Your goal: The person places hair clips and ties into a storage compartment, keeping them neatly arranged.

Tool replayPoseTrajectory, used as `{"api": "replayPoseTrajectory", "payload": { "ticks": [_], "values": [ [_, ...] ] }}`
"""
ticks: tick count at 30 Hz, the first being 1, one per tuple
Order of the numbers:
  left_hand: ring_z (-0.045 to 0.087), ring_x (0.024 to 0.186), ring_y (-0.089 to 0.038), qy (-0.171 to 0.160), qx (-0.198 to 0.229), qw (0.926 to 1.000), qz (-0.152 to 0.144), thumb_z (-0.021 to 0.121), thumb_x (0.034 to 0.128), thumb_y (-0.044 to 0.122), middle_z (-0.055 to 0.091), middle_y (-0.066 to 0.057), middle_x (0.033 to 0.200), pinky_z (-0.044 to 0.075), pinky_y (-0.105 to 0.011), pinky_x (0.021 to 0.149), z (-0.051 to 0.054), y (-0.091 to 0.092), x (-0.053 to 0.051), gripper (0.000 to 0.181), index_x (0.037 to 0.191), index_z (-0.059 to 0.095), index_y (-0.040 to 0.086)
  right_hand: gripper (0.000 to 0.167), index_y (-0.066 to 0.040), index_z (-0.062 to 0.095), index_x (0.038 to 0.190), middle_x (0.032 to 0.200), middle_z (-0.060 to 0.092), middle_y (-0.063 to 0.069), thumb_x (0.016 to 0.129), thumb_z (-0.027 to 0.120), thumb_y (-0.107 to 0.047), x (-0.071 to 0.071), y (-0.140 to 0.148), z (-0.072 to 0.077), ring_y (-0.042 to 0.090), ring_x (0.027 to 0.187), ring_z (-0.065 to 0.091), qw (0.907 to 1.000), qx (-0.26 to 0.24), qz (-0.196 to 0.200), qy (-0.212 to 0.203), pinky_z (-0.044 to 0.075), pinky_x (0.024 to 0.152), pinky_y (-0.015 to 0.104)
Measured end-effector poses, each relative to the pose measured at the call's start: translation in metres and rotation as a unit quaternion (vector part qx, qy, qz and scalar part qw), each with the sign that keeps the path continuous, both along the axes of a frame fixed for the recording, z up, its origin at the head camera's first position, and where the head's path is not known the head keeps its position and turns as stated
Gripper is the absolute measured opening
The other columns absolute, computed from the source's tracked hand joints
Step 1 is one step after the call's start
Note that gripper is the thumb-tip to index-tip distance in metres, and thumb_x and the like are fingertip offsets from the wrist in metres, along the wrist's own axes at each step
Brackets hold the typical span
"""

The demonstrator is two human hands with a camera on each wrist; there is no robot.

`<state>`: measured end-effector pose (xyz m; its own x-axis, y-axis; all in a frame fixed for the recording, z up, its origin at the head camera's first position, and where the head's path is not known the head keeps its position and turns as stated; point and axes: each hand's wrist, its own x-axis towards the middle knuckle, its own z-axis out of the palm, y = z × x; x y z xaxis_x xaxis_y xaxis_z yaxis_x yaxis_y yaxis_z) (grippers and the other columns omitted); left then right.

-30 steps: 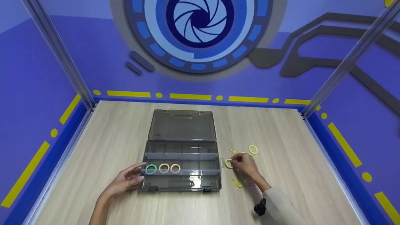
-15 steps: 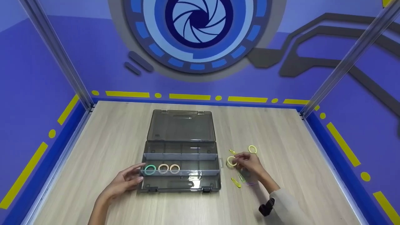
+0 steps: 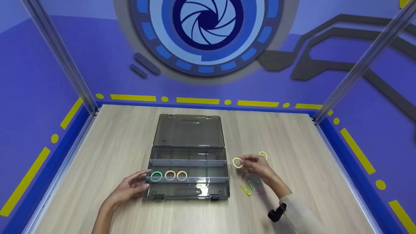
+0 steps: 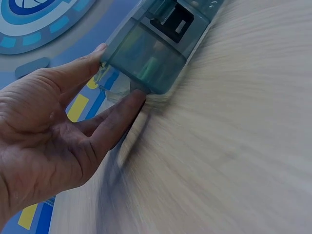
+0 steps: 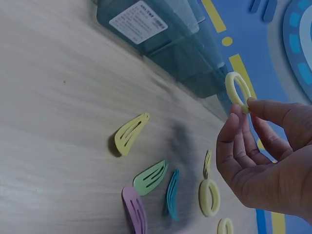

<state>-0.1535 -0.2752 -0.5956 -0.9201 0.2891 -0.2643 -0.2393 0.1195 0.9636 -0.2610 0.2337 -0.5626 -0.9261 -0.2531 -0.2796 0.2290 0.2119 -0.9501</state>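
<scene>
My right hand pinches a pale yellow hair tie between thumb and fingertips, raised above the table just right of the box. My left hand touches the left side of an open, smoky-clear compartment box with fairly straight fingers. In the box's middle row lie a green hair tie and two peach hair ties. Below my right hand are a yellow snap hair clip, a green clip, a purple clip and a blue clip.
Further yellow hair ties and another yellow clip lie beyond the clips, partly behind my right hand in the head view. The box lid is folded back on the wooden table. Blue printed walls surround the table.
My right hand has lifted the pale yellow hair tie off the table and carried it slightly up and toward the box. Clips beneath have come into view. The left hand stays put.
</scene>
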Motion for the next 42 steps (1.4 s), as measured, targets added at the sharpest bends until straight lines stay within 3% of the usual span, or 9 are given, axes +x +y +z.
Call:
{"api": "replayPoseTrajectory", "payload": {
  "ticks": [7,13,19,28,34,42],
  "values": [
    [0.058,0.123,-0.025,0.013,-0.004,0.9999,-0.001,0.067,0.0999,0.015,0.039,-0.034,0.15,0.055,-0.027,0.092,-0.002,0.0,-0.002,0.066,0.156,0.036,0.002,0.035,0.011,0.063,0.123,0.096,0.073,-0.005,0.097,0.069,-0.011,0.002,-0.005,0.008,0.012,0.087,0.073,0.9999,-0.008,0.009,0.0,0.06,0.076,0.027],
    [0.058,0.123,-0.025,0.015,-0.004,0.9999,-0.001,0.067,0.1,0.015,0.038,-0.036,0.151,0.055,-0.026,0.092,-0.001,-0.002,0.0,0.065,0.156,0.036,0.002,0.036,0.01,0.061,0.126,0.098,0.071,-0.003,0.098,0.068,-0.012,0.005,-0.017,0.016,0.012,0.087,0.072,0.9991,-0.028,0.021,-0.024,0.06,0.078,0.028],
    [0.058,0.123,-0.023,0.01,-0.011,0.9999,0.006,0.067,0.1,0.016,0.04,-0.033,0.152,0.053,-0.023,0.093,-0.001,0.0,0.001,0.065,0.156,0.038,0.003,0.037,0.01,0.061,0.125,0.097,0.072,-0.001,0.097,0.069,-0.012,0.002,-0.025,0.015,0.01,0.085,0.069,0.9986,-0.029,0.03,-0.033,0.06,0.078,0.027],
    [0.058,0.125,-0.025,-0.001,-0.008,1.0,0.004,0.066,0.1008,0.018,0.035,-0.033,0.154,0.055,-0.042,0.099,0.001,-0.001,0.002,0.066,0.158,0.035,0.005,0.033,0.011,0.063,0.123,0.098,0.074,0.005,0.095,0.069,-0.007,0.007,-0.042,0.013,0.01,0.083,0.07,0.9981,-0.035,0.04,-0.033,0.061,0.077,0.027],
    [0.057,0.126,-0.024,-0.015,-0.017,0.9997,0.014,0.066,0.1008,0.02,0.035,-0.032,0.155,0.055,-0.041,0.1,0.001,-0.001,0.003,0.066,0.158,0.035,0.008,0.033,0.014,0.061,0.121,0.09,0.071,0.002,0.094,0.068,-0.003,0.009,-0.057,0.013,0.01,0.08,0.068,0.9968,-0.048,0.059,-0.024,0.061,0.073,0.025],
    [0.056,0.127,-0.025,-0.01,-0.008,0.9999,0.004,0.066,0.1012,0.021,0.036,-0.032,0.155,0.055,-0.04,0.099,0.001,0.001,0.002,0.067,0.158,0.035,0.007,0.033,0.017,0.06,0.12,0.091,0.071,0.005,0.094,0.068,-0.001,0.012,-0.069,0.012,0.011,0.079,0.069,0.9954,-0.043,0.085,-0.014,0.062,0.074,0.027]
  ]
}}
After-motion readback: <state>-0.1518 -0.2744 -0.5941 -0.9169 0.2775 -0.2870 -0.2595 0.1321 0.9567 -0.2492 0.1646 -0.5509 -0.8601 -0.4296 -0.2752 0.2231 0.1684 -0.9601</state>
